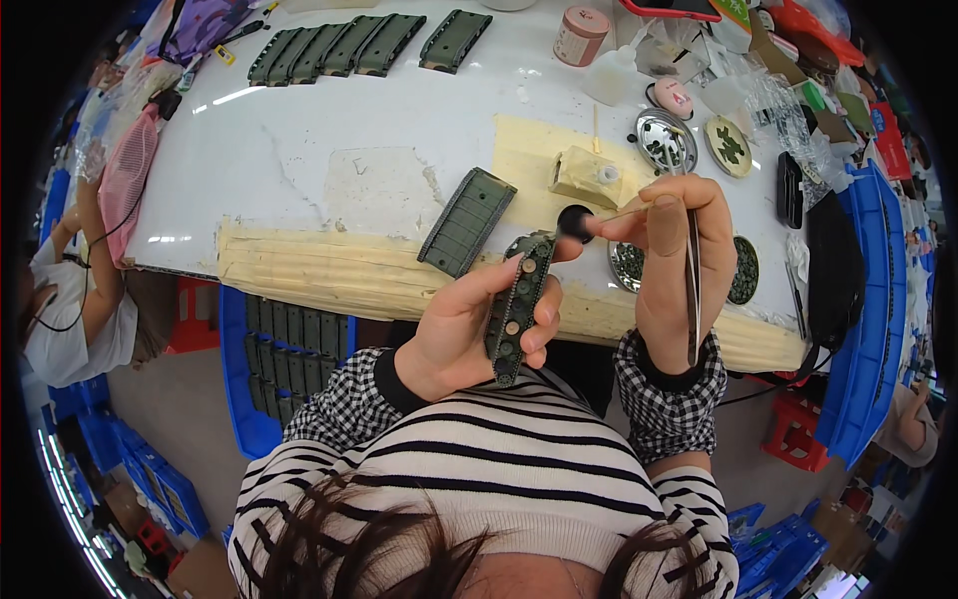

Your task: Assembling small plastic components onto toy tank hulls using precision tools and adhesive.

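My left hand (454,324) grips a dark green model tank hull (512,321), tilted up on its side. Toothed track and a row of road wheels face me, two of the wheels showing pale centres. In my raised right hand (679,250) metal tweezers (693,299) lie along the palm, pointing down toward the wrist. A thin pale stick seems pinched at its fingertips, but blur hides its end. Just beyond the hull is a small round black pot (576,222). Another green hull part (468,221) lies flat on the table to the left of it.
Several green hull parts (339,45) line the far left. A tape-covered block (589,175), a metal dish of small parts (666,140), a lid with green pieces (728,146) and a pink tin (582,36) stand right. A blue crate (237,379) of green parts sits below the table edge.
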{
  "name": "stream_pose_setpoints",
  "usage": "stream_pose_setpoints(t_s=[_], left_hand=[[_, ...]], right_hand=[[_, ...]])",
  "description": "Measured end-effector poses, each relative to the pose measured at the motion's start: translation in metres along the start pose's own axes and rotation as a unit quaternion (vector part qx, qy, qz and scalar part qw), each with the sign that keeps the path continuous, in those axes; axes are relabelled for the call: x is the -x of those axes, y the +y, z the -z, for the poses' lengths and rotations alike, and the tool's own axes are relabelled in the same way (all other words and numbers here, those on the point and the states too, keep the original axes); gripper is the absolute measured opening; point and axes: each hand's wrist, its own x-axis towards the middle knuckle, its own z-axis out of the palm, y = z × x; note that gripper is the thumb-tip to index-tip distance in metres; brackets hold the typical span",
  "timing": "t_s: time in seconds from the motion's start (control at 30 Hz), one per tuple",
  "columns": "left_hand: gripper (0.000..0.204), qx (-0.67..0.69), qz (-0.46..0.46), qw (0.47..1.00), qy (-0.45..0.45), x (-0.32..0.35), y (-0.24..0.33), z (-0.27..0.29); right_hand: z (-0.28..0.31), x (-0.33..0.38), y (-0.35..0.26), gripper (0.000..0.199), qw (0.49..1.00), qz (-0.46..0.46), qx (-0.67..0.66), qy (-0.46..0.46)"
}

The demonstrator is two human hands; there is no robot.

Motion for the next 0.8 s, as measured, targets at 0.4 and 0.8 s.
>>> stream_pose_setpoints(t_s=[0.4,0.8], left_hand=[[0.056,-0.480,-0.131,0.862,0.097,0.007,0.016,-0.024],[0.067,-0.667,-0.211,0.703,0.125,0.007,0.014,-0.023]], right_hand=[[0.022,-0.035,0.027,0.013,0.825,0.308,0.473,0.035],[-0.002,0.000,0.004,0.008,0.988,0.106,0.097,-0.063]])
